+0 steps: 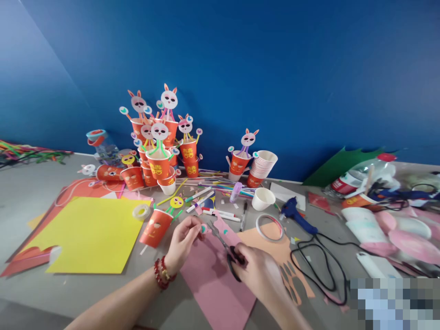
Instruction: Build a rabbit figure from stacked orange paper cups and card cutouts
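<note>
Black-handled scissors (225, 245) are in my right hand (252, 268), its fingers wrapped round the handles, blades pointing up and left. My left hand (185, 240), with red bead bracelets on the wrist, pinches a small pink paper piece (204, 229) with a teal mark, close to the blade tips. Beneath both hands lies a pink paper sheet (220, 286); another teal mark shows on pink paper right of the blades. An orange cup (156, 228) with a yellow animal face (176, 202) leans to the left of my left hand.
Decorated cups (160, 165) with rabbit faces stand at the back. Yellow paper (96, 233) lies left. Markers (222, 214), a white cup (263, 199), a tape roll (270, 228) and a blue glue gun (298, 217) with a looping black cord are right of centre. A bottle (364, 174) lies farther right.
</note>
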### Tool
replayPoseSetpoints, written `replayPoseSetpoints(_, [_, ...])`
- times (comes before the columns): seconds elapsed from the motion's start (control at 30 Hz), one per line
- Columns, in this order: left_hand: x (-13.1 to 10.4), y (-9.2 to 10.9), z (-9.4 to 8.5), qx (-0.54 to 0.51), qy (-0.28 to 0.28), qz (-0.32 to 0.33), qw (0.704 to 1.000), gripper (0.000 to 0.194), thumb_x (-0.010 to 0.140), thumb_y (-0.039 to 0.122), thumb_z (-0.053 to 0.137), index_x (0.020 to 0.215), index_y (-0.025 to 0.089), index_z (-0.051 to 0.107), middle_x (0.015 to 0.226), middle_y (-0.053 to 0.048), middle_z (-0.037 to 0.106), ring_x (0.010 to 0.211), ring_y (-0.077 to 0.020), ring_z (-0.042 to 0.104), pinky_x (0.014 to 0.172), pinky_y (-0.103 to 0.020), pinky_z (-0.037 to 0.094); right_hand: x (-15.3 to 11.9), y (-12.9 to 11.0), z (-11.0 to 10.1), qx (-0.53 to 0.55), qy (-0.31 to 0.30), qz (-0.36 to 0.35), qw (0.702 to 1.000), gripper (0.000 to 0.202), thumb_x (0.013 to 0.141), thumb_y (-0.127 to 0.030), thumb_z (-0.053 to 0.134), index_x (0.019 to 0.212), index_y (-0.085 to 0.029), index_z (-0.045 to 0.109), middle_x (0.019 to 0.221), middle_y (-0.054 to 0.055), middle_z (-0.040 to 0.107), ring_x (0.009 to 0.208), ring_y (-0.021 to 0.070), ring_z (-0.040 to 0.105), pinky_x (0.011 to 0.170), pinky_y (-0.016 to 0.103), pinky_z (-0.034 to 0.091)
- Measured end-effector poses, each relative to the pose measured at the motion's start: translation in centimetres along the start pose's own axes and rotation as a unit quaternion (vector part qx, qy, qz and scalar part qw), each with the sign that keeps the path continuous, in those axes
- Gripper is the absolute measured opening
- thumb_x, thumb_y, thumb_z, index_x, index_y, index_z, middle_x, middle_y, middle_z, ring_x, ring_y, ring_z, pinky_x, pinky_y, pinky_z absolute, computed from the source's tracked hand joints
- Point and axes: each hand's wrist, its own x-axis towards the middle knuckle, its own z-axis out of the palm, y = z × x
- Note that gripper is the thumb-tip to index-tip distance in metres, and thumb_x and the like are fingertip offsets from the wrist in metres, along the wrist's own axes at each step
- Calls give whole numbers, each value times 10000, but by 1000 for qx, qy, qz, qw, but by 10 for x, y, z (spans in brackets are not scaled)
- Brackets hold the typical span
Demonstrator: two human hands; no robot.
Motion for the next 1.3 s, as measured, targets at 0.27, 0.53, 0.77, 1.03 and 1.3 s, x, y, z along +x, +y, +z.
replayPoseSetpoints(0.27, [11, 1, -8, 220, 12, 100, 970, 228, 960, 302, 508, 782, 182, 583, 810, -38, 640, 738, -162, 592, 677, -269, 464, 0, -7, -6, -40, -41, -2, 998, 131, 755, -274, 691, 757, -244, 563, 587, 0, 698, 530, 200, 655, 486, 254, 221])
replayPoseSetpoints(0.53, [26, -2, -17, 446, -29, 160, 880, 140, 903, 220, 528, 777, 206, 589, 894, -66, 650, 885, -238, 602, 836, -378, 477, 7, 9, -11, 134, 78, 28, 988, 335, 851, -512, 633, 721, -245, 478, 556, -33, 570, 481, 145, 518, 483, 232, 297])
replayPoseSetpoints(0.77, [22, -11, -12, 536, -43, 172, 825, 155, 894, 158, 512, 924, 205, 657, 1018, -104, 658, 1004, -300, 590, 908, -473, 480, 16, 23, -6, 294, 62, 61, 952, 420, 859, -573, 638, 697, -241, 438, 534, -51, 545, 483, 131, 484, 484, 220, 344])
replayPoseSetpoints(1.03, [32, 9, 9, 614, -175, 218, 738, 343, 896, 50, 435, 1104, 224, 646, 1186, -85, 648, 1128, -243, 583, 998, -410, 486, 19, 28, -7, 417, 125, 39, 900, 443, 837, -567, 684, 715, -253, 396, 515, -54, 534, 475, 145, 512, 479, 234, 359])
replayPoseSetpoints(1.3, [69, 12, 44, 674, -308, 237, 628, 178, 837, 118, 563, 974, 158, 668, 1023, -141, 649, 995, -299, 586, 852, -425, 487, 21, 26, -5, 443, 147, 25, 884, 470, 814, -555, 729, 710, -245, 391, 533, -84, 431, 476, 113, 448, 492, 231, 334])
